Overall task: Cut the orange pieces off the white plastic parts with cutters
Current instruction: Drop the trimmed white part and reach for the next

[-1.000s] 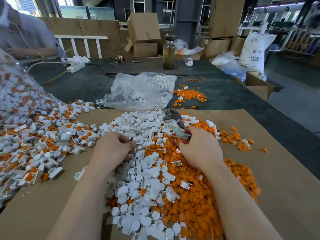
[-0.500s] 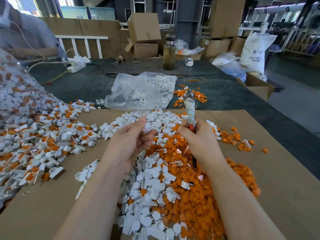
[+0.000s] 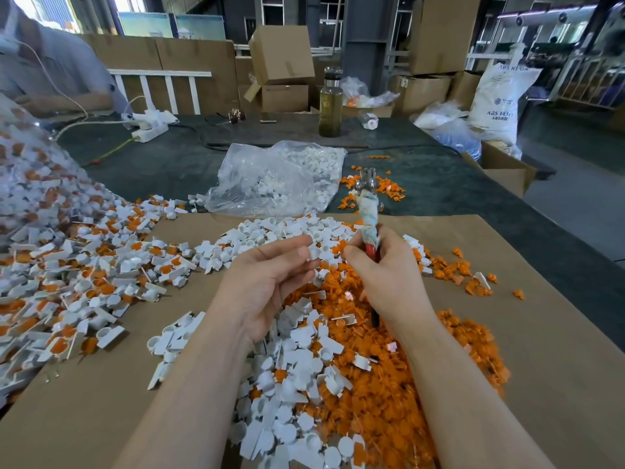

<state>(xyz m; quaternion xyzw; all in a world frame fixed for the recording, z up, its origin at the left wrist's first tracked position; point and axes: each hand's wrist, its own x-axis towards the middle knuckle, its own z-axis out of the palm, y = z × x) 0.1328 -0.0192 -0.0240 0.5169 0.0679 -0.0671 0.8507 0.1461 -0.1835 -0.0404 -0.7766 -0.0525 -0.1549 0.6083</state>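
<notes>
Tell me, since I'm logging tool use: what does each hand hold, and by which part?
The right hand grips the cutters by the handles, head pointing up. The left hand is open, palm up; it holds nothing I can make out.

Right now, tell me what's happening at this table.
A person is trimming plastic parts over a cardboard sheet. The right hand grips a pair of cutters with cloth-wrapped handles, tip pointing up and away. The left hand is raised, palm up, fingers loosely curled beside a small white part at the fingertips; whether it pinches it is unclear. Between the arms lies a heap of cut orange pieces and white parts. Uncut parts pile up to the left.
</notes>
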